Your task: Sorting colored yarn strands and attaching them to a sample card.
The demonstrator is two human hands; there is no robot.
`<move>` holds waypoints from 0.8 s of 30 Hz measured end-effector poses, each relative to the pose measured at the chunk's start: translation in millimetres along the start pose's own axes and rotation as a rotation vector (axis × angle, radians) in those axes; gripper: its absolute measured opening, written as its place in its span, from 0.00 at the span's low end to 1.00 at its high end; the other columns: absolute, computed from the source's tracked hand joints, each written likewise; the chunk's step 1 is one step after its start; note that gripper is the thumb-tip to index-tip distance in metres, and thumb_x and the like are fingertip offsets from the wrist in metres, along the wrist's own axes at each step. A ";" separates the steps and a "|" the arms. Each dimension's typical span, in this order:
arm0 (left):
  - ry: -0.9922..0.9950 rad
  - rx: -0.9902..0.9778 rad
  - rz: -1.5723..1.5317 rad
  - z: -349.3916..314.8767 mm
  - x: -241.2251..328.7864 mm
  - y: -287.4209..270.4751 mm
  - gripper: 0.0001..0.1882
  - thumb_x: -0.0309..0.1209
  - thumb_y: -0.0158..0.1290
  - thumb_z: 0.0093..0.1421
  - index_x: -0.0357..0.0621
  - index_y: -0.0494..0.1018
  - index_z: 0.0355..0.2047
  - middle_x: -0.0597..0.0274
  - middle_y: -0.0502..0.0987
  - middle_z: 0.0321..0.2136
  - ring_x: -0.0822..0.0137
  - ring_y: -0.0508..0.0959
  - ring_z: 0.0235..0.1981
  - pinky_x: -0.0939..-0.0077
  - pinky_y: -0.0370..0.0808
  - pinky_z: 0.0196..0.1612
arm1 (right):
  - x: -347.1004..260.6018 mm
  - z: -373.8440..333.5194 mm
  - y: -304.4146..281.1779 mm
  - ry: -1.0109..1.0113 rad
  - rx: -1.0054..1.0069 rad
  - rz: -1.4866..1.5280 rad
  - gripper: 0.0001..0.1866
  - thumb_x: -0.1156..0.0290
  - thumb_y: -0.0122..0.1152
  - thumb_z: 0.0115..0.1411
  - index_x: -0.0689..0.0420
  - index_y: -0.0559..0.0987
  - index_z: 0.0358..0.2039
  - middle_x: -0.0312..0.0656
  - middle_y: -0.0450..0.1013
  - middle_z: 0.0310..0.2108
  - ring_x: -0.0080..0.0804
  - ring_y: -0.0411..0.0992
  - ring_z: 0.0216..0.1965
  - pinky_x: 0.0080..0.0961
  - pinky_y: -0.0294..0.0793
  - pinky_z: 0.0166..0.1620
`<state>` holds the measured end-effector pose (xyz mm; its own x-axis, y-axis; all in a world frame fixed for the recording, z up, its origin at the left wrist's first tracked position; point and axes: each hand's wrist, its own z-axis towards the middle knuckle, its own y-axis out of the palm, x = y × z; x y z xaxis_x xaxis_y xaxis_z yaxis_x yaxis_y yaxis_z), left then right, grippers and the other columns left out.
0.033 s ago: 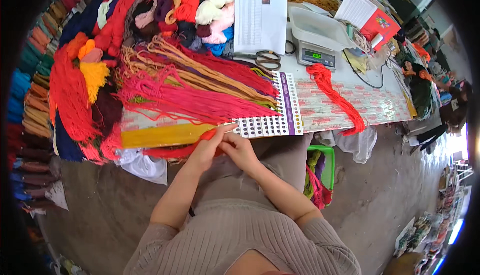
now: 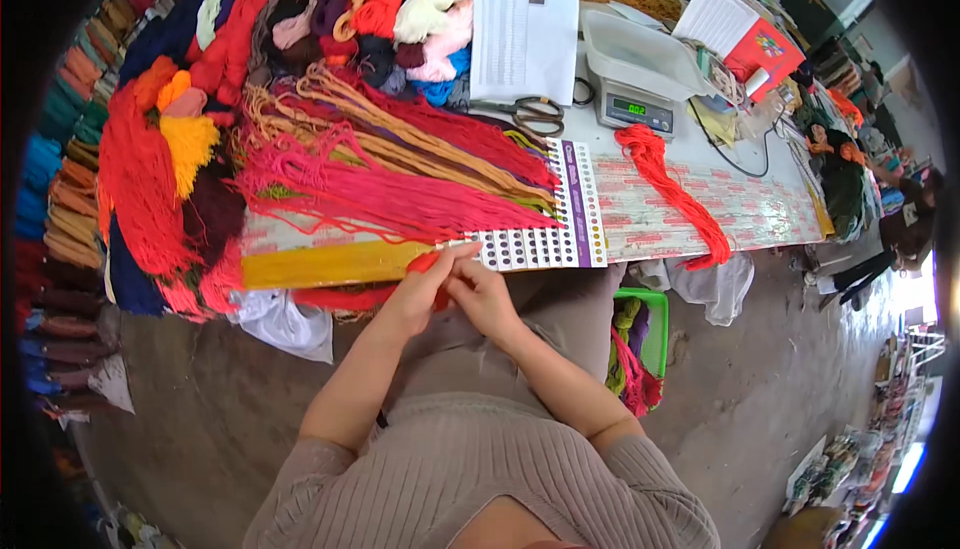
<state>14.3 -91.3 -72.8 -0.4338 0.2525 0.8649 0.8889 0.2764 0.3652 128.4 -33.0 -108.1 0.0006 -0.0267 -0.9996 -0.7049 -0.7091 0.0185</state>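
Note:
My left hand is closed around a bunch of red yarn at the table's front edge. Some of the red strands show above its fingers and between my two hands. My right hand meets it fingertip to fingertip, pinching the same yarn; its inner fingers are partly hidden. Just beyond my hands, a white card with rows of holes and a purple strip lies flat. Long pink threads and tan threads fan leftward from its holes. Beside my left hand is a yellow taped strip along the edge.
Skeins in many colours heap at the left, with orange-red skeins hanging over. Black scissors, a printed sheet and a scale with a plastic tub stand behind. A coral skein lies right; a green basket sits below.
My hands stay together at nearly the same spot. The fingers have shifted slightly, and a little less red yarn shows above my left hand.

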 end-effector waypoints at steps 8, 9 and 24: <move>-0.063 -0.200 -0.508 19.8 14.6 -17.5 0.29 0.49 0.30 0.66 0.41 0.61 0.56 0.57 0.69 0.47 0.65 0.73 0.40 0.69 0.72 0.38 | -27.6 7.1 -19.1 0.117 0.020 0.380 0.08 0.70 0.48 0.64 0.60 0.71 0.32 0.35 0.71 0.25 0.16 0.66 0.21 0.12 0.61 0.25; -0.054 -0.225 -0.545 19.7 13.9 -18.1 0.29 0.49 0.30 0.66 0.40 0.61 0.56 0.57 0.69 0.48 0.65 0.72 0.40 0.69 0.72 0.39 | -27.0 6.4 -20.1 0.124 0.009 0.382 0.08 0.70 0.48 0.64 0.60 0.71 0.32 0.35 0.71 0.25 0.16 0.66 0.21 0.12 0.61 0.25; 0.034 0.005 -0.348 8.1 26.2 -8.9 0.28 0.49 0.31 0.66 0.37 0.64 0.52 0.57 0.71 0.43 0.67 0.72 0.44 0.71 0.71 0.47 | -39.8 -1.6 -23.3 0.318 -0.095 0.417 0.10 0.66 0.51 0.63 0.60 0.74 0.31 0.29 0.65 0.19 0.11 0.58 0.19 0.10 0.55 0.22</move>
<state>-6.2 -79.7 -56.2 -0.7053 0.1118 0.7000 0.6882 0.3448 0.6384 145.9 -16.5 -68.7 -0.0403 -0.5216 -0.8522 -0.6243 -0.6528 0.4291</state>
